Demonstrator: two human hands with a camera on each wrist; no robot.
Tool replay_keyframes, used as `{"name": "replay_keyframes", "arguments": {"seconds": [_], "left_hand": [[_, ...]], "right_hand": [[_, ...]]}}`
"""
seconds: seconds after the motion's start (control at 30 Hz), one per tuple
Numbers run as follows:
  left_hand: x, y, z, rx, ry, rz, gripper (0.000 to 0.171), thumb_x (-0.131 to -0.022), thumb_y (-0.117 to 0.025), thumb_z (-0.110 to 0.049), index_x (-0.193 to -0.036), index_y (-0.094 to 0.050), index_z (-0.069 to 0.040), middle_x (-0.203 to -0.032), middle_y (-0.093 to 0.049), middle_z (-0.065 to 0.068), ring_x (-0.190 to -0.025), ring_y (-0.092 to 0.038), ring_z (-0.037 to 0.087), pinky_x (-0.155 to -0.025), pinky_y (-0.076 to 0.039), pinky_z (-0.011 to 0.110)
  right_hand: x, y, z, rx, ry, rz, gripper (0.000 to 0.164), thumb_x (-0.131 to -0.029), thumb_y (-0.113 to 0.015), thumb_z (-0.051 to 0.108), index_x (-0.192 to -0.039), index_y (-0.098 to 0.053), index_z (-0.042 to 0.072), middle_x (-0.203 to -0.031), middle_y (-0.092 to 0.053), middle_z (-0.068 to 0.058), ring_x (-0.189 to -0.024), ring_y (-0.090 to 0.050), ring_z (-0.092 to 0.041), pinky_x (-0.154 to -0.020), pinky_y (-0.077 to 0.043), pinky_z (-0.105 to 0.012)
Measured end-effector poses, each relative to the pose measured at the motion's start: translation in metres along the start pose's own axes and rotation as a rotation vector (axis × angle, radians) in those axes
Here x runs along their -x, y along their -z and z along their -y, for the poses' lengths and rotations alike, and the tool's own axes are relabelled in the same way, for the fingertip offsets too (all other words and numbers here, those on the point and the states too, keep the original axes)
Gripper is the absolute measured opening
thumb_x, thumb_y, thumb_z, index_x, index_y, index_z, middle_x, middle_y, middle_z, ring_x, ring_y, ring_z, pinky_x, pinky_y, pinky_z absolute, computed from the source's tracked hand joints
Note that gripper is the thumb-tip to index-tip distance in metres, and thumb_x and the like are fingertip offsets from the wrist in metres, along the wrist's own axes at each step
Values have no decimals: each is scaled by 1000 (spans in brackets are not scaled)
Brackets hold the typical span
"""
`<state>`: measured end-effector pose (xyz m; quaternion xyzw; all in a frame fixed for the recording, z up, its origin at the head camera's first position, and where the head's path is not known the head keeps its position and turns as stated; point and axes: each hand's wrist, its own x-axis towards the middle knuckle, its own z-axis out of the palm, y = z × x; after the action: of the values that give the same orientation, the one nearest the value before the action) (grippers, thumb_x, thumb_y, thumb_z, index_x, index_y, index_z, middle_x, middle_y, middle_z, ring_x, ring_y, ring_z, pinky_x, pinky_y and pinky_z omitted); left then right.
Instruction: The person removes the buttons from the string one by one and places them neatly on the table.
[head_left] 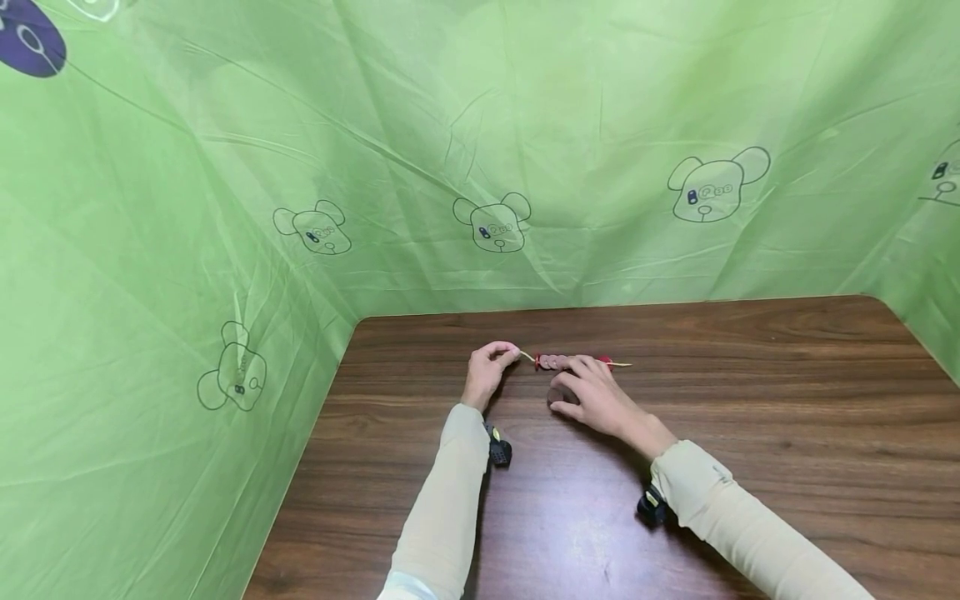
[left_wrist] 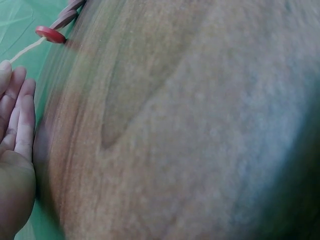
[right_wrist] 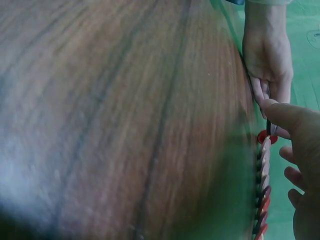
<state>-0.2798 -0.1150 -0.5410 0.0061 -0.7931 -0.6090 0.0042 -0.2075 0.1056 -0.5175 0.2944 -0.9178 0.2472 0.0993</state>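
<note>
My left hand (head_left: 489, 371) pinches one end of a pale yellow string (head_left: 527, 356) between thumb and fingertips, its other fingers nearly straight in the left wrist view. A row of thin round beads (head_left: 553, 362), mauve and red, is threaded on that string, with a red disc bead (left_wrist: 50, 34) at the end nearest the left hand. Over the row reaches my right hand (head_left: 600, 402), hiding its middle. Between right thumb and index finger is a small dark disc bead (right_wrist: 270, 126), seen nearly edge-on. Past the row's right end the string's other end (head_left: 621, 364) sticks out.
Everything lies near the far edge of a brown wood-grain table (head_left: 750, 400). Green cloth (head_left: 600, 100) with bear-head outlines hangs behind the table and at its sides. A small black camera sits at each wrist.
</note>
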Motion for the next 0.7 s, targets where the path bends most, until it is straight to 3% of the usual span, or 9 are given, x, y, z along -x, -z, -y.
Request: {"name": "replay_keyframes", "arguments": {"seconds": [0.23, 0.5, 0.7], "left_hand": [[0, -1, 0, 10, -7, 1, 11, -85, -73, -22, -90, -73, -13, -81, -71, -1, -76, -62, 9, -70, -47, 20], [-1, -2, 0, 25, -2, 9, 19, -86, -72, -21, -96, -73, -5, -92, -72, 16, -90, -65, 32, -70, -46, 21], [0, -2, 0, 25, 9, 1, 14, -86, -72, -21, -93, -73, -9, -86, -72, 8, -82, -65, 19, -70, -47, 20]], "right_hand": [[-2, -6, 5, 2, 60, -10, 24, -79, -78, 32, -94, -67, 16, -121, -58, -12, -121, -45, -35, -101, -32, -56], [-3, -11, 9, 40, 78, 17, 24, -79, -77, 33, -94, -67, 17, -121, -57, -10, -121, -45, -35, -101, -32, -56], [-1, -15, 12, 39, 88, 1, 23, -78, -78, 30, -92, -67, 16, -122, -58, -12, -121, -45, -37, -100, -31, -56]]}}
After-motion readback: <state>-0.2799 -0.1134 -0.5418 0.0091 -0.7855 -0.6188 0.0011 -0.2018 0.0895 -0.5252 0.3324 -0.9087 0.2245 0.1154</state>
